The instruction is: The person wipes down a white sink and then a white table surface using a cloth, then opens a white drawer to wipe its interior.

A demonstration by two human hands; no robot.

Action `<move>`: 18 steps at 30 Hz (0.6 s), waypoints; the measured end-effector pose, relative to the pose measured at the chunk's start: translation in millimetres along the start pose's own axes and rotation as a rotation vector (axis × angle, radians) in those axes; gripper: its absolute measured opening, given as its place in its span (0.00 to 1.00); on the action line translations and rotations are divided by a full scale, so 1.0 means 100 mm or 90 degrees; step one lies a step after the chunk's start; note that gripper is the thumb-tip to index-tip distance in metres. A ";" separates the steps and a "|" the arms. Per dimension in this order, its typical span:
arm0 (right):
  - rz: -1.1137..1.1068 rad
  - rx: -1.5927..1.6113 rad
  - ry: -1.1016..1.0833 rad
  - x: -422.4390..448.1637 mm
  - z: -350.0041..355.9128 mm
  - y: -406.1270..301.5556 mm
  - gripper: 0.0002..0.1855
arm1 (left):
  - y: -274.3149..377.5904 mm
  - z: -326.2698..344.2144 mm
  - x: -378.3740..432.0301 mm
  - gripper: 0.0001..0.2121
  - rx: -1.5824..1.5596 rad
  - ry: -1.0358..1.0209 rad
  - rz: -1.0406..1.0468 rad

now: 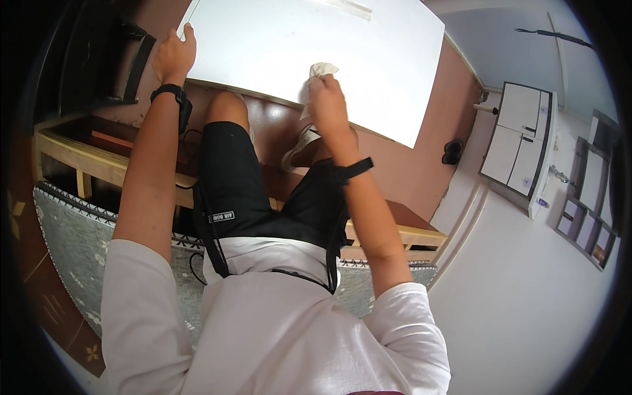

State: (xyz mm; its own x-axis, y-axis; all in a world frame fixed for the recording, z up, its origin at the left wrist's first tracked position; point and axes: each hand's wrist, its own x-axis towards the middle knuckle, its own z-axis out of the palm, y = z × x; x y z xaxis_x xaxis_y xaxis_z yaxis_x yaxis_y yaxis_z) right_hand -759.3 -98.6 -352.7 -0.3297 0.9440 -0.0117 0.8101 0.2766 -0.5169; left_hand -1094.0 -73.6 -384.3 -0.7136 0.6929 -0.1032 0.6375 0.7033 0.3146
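A large flat white panel [276,44] lies before me, its near edge above my knees. My left hand [175,57] grips the panel's left edge near the corner; some of its fingers are hidden from view. In my right hand [328,106] is a crumpled off-white cloth [323,68], bunched above the fist and hanging a little beneath it. The cloth rests on the white surface close to the near edge. A pale strip [350,7] lies along the panel's far part.
I sit on a wooden-framed seat [111,160] with a grey patterned cover [74,237]. Dark furniture [79,64] stands to the left. Beyond the reddish floor [405,173] on the right are dark shoes [452,151] and a white cabinet [516,133] with a faucet [559,174].
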 end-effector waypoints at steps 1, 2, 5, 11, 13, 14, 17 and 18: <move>0.044 0.141 0.017 0.01 -0.08 0.13 0.08 | 0.01 -0.02 0.00 0.31 -0.001 -0.004 -0.003; -0.091 -0.092 0.066 0.00 -0.14 0.36 0.08 | 0.02 -0.04 0.01 0.31 -0.001 -0.008 -0.007; 0.101 -0.114 0.064 -0.02 -0.60 0.92 0.09 | 0.00 -0.02 0.01 0.31 0.002 -0.001 -0.003; 0.216 -0.247 0.129 -0.19 -0.83 1.46 0.12 | 0.02 -0.01 0.00 0.31 0.004 0.006 -0.007; 0.172 -0.273 0.125 -0.19 -0.58 1.41 0.10 | 0.04 -0.01 -0.01 0.31 0.001 0.007 0.001; 0.110 -0.217 0.171 -0.21 -0.43 1.24 0.06 | 0.04 -0.02 -0.01 0.31 0.001 0.009 0.006; -0.024 -0.381 -0.040 -0.14 0.00 0.59 0.06 | 0.04 -0.05 0.02 0.31 0.001 -0.033 -0.020; -0.011 -0.231 0.019 -0.17 0.08 0.27 0.09 | 0.01 -0.07 0.02 0.31 0.007 -0.032 -0.019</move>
State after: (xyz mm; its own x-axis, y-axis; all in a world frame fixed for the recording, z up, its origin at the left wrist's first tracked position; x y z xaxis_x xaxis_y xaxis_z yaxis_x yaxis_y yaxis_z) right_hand -735.7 -108.9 -372.9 -0.3351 0.9419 0.0219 0.9256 0.3335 -0.1792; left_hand -1096.8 -72.7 -377.8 -0.7172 0.6783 -0.1600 0.6191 0.7255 0.3005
